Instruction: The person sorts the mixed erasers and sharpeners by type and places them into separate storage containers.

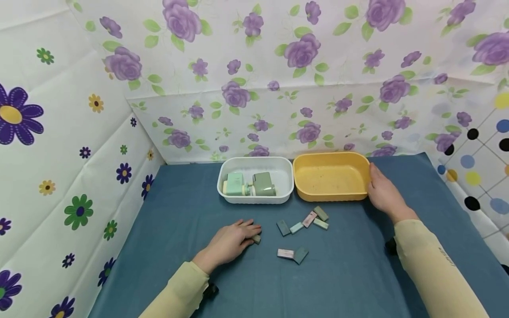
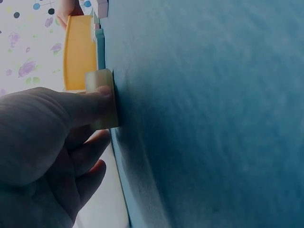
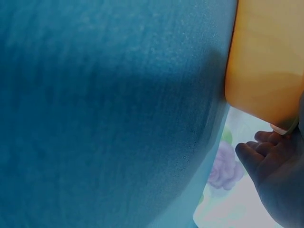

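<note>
In the head view my left hand (image 1: 232, 242) is low over the cloth, left of the loose pieces. Its thumb and fingers pinch a small olive-beige eraser-like block (image 2: 104, 102), which stands on the cloth in the left wrist view. My right hand (image 1: 383, 192) grips the right end of a yellow plastic bin (image 1: 332, 197), fingers at the rim. Several similar small blocks lie loose in front of the bins, among them a pink one (image 1: 309, 219), an olive one (image 1: 321, 213), a dark green one (image 1: 283, 228) and a pale pink one (image 1: 285, 253).
Left of the yellow bin, close beside it, stands a white bin (image 1: 254, 199) with two green boxy objects inside, one mint (image 1: 234, 183) and one olive (image 1: 262, 184). A blue cloth (image 1: 338, 282) covers the table. Flowered sheets (image 1: 254, 110) hang behind and at the sides.
</note>
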{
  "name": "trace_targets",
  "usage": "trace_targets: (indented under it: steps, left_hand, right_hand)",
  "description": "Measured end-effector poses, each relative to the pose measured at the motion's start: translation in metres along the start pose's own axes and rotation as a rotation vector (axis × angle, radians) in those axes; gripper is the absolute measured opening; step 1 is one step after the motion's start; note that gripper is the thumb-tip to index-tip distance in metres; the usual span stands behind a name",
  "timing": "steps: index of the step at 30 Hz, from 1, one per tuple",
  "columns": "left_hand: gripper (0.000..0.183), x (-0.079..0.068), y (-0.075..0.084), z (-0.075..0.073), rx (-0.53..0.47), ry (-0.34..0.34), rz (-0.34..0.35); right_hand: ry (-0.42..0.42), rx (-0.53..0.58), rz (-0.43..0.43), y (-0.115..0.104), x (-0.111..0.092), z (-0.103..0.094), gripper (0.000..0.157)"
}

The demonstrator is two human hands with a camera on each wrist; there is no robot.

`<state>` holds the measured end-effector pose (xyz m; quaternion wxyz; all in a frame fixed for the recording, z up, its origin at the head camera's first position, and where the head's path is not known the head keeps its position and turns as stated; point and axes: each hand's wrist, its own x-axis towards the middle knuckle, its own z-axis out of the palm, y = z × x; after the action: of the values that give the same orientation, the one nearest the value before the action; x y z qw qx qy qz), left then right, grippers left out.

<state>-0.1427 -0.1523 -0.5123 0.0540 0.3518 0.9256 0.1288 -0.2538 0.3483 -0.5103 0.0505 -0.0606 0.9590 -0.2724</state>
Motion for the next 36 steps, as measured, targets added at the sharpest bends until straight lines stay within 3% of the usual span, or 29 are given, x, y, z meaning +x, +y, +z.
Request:
trace_targets:
  steps: [8,21,29,36]
  left_hand:
    - [0.043,0.004,0.001,0.001,0.023,0.033,-0.013]
    - [0.044,0.007,0.003,-0.002,0.034,0.023,-0.022]
    - [0.037,0.009,0.004,-0.002,0.044,0.074,-0.018]
    - [0.028,0.012,0.006,-0.007,-0.013,0.120,-0.007]
  right_hand:
    - [0.015,-0.005,-0.001,0.001,0.002,0.001,0.062]
    - [0.022,0.005,-0.003,0.003,0.003,0.002,0.062]
    - [0.031,0.005,-0.013,0.002,0.002,0.001,0.062]
    - [0.016,-0.007,-0.014,0.003,0.001,0.001,0.062]
